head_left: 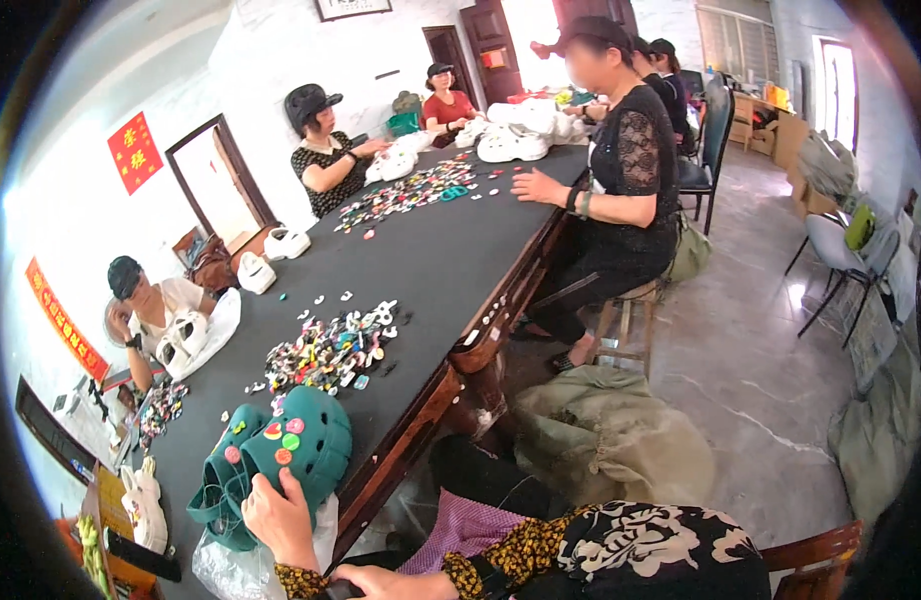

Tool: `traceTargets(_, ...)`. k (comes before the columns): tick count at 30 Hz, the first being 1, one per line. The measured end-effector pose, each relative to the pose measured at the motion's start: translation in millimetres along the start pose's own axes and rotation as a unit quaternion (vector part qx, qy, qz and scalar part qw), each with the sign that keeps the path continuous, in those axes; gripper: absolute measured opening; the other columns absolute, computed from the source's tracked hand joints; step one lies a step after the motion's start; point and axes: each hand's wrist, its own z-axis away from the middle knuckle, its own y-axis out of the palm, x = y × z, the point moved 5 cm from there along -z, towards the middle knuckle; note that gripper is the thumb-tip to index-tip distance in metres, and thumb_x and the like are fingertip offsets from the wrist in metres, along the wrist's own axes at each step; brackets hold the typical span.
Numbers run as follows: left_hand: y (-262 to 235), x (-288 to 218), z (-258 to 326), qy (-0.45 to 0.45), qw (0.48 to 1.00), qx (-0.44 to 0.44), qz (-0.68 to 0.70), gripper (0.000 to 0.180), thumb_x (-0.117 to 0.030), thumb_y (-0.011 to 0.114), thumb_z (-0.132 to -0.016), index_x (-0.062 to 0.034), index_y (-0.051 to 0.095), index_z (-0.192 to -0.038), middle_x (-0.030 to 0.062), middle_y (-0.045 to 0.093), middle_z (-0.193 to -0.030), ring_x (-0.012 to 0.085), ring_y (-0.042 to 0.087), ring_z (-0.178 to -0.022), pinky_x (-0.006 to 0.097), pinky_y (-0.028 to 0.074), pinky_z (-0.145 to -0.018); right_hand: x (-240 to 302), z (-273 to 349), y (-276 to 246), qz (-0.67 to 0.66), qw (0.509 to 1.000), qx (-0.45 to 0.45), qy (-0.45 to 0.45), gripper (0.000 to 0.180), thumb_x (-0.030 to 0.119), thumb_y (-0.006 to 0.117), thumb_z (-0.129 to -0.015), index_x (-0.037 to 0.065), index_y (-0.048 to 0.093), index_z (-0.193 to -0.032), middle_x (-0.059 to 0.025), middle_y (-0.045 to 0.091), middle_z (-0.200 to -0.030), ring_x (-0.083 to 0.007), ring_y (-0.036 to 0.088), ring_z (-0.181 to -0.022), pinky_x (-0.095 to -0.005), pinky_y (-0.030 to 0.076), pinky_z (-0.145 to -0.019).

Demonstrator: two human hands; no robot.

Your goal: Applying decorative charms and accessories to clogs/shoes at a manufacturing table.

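Left hand (277,520) clamped on heel of green clog (299,442), fingers curled over its back edge. Clog resting on black table (431,255) near the wooden front edge, beside a second green clog (224,475). Right hand (381,582) low at the lap, fingers closed around a dark object; grip partly hidden. Pile of small charms (326,352) just beyond clog. Open tabletop further up. Olive sack (606,430) on floor right of table.

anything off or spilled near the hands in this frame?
Nothing damaged or spilled. The left hand rests on a green clog studded with charms; loose charms lie in a heap on the black table, a few strays beside it.
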Motion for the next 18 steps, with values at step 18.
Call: traceTargets(18, -1.4, 41.2, -36.3, -0.169, 0.867, 0.188, 0.429, 0.032, -0.017, 0.057, -0.09, 0.0038, 0.046, -0.068, 0.0015, 0.04, -0.055, 0.0092, 0.036, -0.053, 0.031, 0.03, -0.049, 32.3, 5.1, 4.1, -0.11, 0.992, 0.066, -0.021, 0.066, 0.02, 0.073, -0.081, -0.002, 0.04, -0.134, -0.0163, 0.061, -0.112, -0.0197, 0.059, -0.103, -0.0353, 0.048, -0.087)
